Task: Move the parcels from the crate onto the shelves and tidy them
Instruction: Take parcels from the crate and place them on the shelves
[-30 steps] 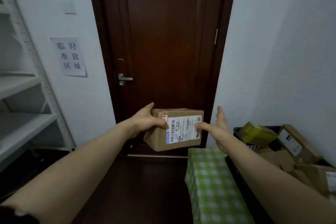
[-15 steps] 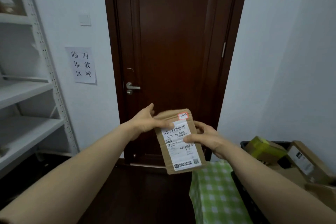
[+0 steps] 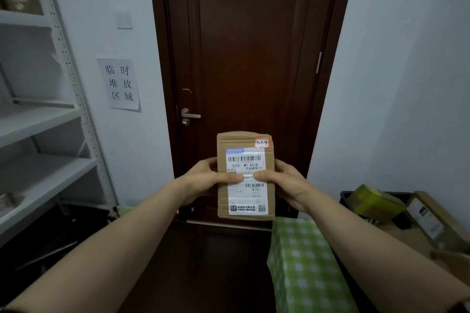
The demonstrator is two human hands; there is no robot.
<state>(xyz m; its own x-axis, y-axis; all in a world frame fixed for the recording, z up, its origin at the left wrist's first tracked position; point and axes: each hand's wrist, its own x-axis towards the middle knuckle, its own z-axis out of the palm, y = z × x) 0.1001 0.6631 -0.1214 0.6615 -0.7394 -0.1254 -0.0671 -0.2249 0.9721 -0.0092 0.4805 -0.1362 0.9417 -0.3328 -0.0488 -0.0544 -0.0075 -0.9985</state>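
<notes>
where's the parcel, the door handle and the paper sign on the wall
parcel (image 3: 246, 160): head view, on the barcode of its white shipping label
door handle (image 3: 191, 116): head view, on the silver lever
paper sign (image 3: 122, 83): head view, on the middle of the sheet

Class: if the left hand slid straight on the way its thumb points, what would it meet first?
Probably the right hand: its thumb and that of the left hand lie across the parcel, tips nearly meeting.
</notes>
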